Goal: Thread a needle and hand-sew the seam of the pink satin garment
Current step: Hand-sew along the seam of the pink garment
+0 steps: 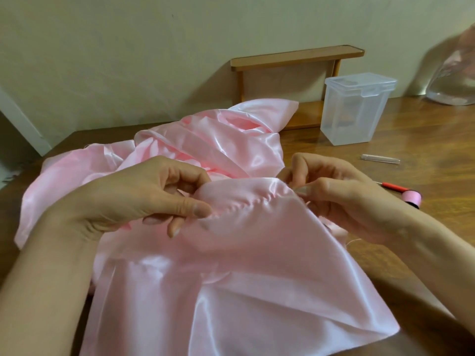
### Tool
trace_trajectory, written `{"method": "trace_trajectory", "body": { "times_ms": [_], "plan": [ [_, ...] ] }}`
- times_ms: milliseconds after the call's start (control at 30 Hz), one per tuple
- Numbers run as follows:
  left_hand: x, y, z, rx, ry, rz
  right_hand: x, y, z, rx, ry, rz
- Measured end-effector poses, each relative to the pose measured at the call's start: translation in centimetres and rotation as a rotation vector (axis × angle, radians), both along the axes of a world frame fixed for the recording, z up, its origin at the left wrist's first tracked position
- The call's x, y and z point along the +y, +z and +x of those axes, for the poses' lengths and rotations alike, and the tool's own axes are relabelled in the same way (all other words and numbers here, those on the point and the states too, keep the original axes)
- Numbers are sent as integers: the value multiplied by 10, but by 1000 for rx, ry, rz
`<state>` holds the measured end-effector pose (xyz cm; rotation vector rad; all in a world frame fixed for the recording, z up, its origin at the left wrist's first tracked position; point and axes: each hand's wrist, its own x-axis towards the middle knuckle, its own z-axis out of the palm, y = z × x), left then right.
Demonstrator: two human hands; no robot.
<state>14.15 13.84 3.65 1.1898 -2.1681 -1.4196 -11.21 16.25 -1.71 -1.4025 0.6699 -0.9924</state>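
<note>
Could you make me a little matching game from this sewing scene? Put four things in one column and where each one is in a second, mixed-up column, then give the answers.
Things:
1. clear plastic box
2. pink thread spool
3. small clear tube
4. pink satin garment

Places:
A. pinched between both hands at the puckered seam
B. lying flat on the table, in front of the box
C. standing with its lid shut beside the wooden shelf
D. at the table's right edge, just beyond the right hand

Pairs: 1-C, 2-D, 3-B, 4-A
</note>
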Motion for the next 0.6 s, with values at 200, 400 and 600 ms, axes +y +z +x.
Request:
{"method": "trace_trajectory", "body": {
  "times_ms": [200, 400, 600],
  "plan": [
    [-3, -6, 5, -127, 181, -117, -1, 5, -6, 122, -172, -137],
    [-10, -11, 23, -115, 235, -78, -1, 9, -10, 234, -300, -165],
    [-13, -9, 38, 144, 246, -85, -2, 9, -10, 282, -378, -158]
  ]
}}
